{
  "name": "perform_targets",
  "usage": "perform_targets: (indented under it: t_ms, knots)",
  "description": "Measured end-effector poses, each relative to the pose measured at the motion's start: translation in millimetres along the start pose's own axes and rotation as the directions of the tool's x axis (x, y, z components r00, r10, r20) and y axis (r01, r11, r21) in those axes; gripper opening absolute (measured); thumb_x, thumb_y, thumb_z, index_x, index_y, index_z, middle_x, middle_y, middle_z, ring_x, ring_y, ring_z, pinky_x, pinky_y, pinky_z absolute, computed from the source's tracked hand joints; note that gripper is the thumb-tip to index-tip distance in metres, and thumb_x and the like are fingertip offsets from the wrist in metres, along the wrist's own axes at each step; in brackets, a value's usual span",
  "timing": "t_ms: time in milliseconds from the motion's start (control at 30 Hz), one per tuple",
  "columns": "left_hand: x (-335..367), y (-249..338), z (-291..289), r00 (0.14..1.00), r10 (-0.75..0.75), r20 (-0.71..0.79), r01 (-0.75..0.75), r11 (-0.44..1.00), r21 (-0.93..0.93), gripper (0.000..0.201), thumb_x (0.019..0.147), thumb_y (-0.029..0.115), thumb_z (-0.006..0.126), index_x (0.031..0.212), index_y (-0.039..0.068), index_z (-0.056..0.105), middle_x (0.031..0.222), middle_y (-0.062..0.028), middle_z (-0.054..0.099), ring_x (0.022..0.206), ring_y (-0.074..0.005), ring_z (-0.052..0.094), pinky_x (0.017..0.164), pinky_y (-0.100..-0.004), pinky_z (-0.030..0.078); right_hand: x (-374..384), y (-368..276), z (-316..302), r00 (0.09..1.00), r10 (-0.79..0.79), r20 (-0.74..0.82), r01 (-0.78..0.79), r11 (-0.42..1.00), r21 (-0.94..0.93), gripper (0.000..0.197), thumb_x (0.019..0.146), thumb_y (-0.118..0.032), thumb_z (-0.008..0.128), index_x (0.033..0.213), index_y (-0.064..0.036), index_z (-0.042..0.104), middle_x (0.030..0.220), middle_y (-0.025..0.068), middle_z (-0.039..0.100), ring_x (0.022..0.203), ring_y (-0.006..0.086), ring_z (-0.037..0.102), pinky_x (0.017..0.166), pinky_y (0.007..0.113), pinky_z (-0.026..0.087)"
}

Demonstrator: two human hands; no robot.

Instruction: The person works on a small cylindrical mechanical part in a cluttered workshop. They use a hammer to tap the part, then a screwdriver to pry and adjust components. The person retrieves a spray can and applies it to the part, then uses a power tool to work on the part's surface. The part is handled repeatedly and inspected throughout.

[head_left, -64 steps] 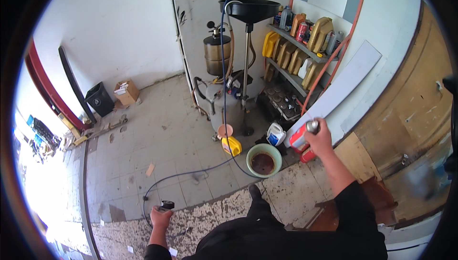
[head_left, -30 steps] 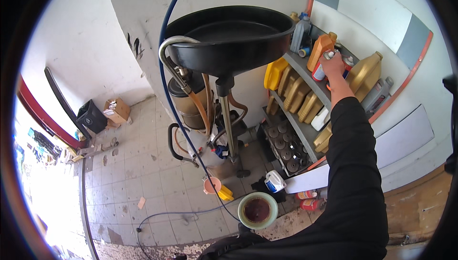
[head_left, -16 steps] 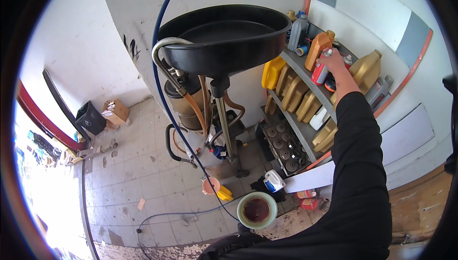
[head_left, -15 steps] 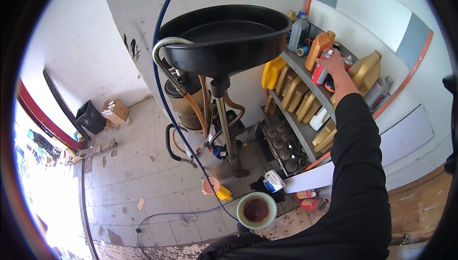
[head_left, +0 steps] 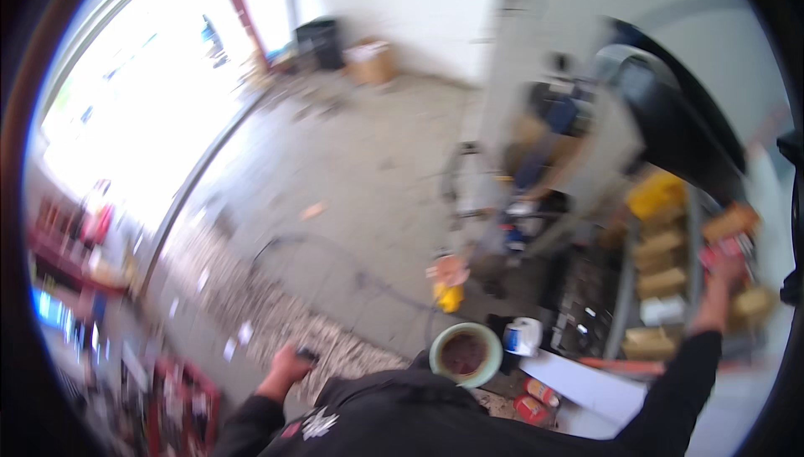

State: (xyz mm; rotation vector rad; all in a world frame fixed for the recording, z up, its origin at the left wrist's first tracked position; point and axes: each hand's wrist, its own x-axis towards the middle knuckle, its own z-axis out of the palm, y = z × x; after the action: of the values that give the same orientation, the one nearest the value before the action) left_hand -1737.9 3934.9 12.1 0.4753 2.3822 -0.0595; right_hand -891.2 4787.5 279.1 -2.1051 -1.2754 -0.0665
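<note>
My right hand [head_left: 725, 275] reaches to the shelf at the right and is closed round a red spray can [head_left: 725, 249]. Directly beyond the can is an orange jug [head_left: 731, 221]. A tan jug [head_left: 754, 304] stands close to that hand on its near side. Low in the view, over the floor's worn strip, my left hand [head_left: 290, 365] is closed on a small dark object [head_left: 309, 356] that blur keeps me from naming. Between my arms, in front of my body, sits a pale green basin [head_left: 438, 353] with dark reddish liquid in it.
A black drain pan [head_left: 682, 113] on a wheeled stand rises between me and the wall. Lower shelves hold several tan jugs [head_left: 662, 247]. A hose [head_left: 356, 268] crosses the floor. A white jug [head_left: 523, 336], red cans [head_left: 530, 407] and a pink bowl [head_left: 450, 270] lie nearby.
The view has swung left, with blur, so the shelf and drain pan sit farther right. My left hand has come into view. My right hand is still on the red can at the shelf.
</note>
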Motion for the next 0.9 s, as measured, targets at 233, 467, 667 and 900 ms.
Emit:
perform_targets:
  t_ms: [233, 467, 667, 900]
  knots:
    - [-45.5, -72.0, 40.6, 0.991, -0.077, -0.112, 0.036, 0.943, -0.331, 0.073, 0.072, 0.043, 0.09, 0.129, 0.003, 0.067, 0.119, -0.0291, 0.077, 0.116, -0.0483, 0.074, 0.099, -0.054, 0.061, -262.6, 9.2, 94.2, 0.699, -0.51, -0.501, 0.609, 0.792, 0.043, 0.027, 0.113, -0.031, 0.065, 0.12, -0.0048, 0.069, 0.122, 0.0266, 0.072, 0.111, 0.0571, 0.063, 0.096, 0.07, 0.046]
    - [-113.2, -209.6, 110.4, 0.956, -0.247, -0.156, 0.117, 0.813, -0.57, 0.075, 0.071, 0.043, 0.089, 0.131, 0.003, 0.067, 0.122, -0.0299, 0.077, 0.119, -0.0484, 0.073, 0.103, -0.054, 0.06, -809.7, 3.6, 135.8, 0.093, -0.598, 0.796, 0.462, 0.734, 0.497, 0.051, 0.08, -0.006, 0.079, 0.13, 0.0052, 0.07, 0.126, 0.027, 0.073, 0.118, 0.0425, 0.071, 0.107, 0.049, 0.056]
    - [-194.7, -397.6, 169.5, 0.868, -0.471, -0.156, 0.232, 0.662, -0.713, 0.073, 0.07, 0.045, 0.094, 0.125, 0.003, 0.071, 0.119, -0.0271, 0.079, 0.117, -0.0463, 0.075, 0.102, -0.053, 0.06, -1061.9, -159.2, 68.7, -0.532, -0.705, 0.469, 0.454, 0.23, 0.861, 0.054, 0.086, -0.012, 0.081, 0.135, 0.0026, 0.066, 0.126, 0.0241, 0.069, 0.116, 0.0407, 0.068, 0.103, 0.048, 0.056]
    - [-292.2, -567.9, 223.9, 0.618, -0.785, 0.039, 0.394, 0.267, -0.879, 0.073, 0.068, 0.046, 0.093, 0.123, 0.003, 0.069, 0.119, -0.0245, 0.079, 0.117, -0.0433, 0.075, 0.099, -0.0506, 0.061, -1257.9, -242.0, 24.2, -0.61, -0.414, 0.676, 0.695, 0.131, 0.707, 0.058, 0.087, -0.027, 0.082, 0.135, 0.0047, 0.073, 0.118, 0.0259, 0.081, 0.113, 0.038, 0.079, 0.1, 0.044, 0.062]
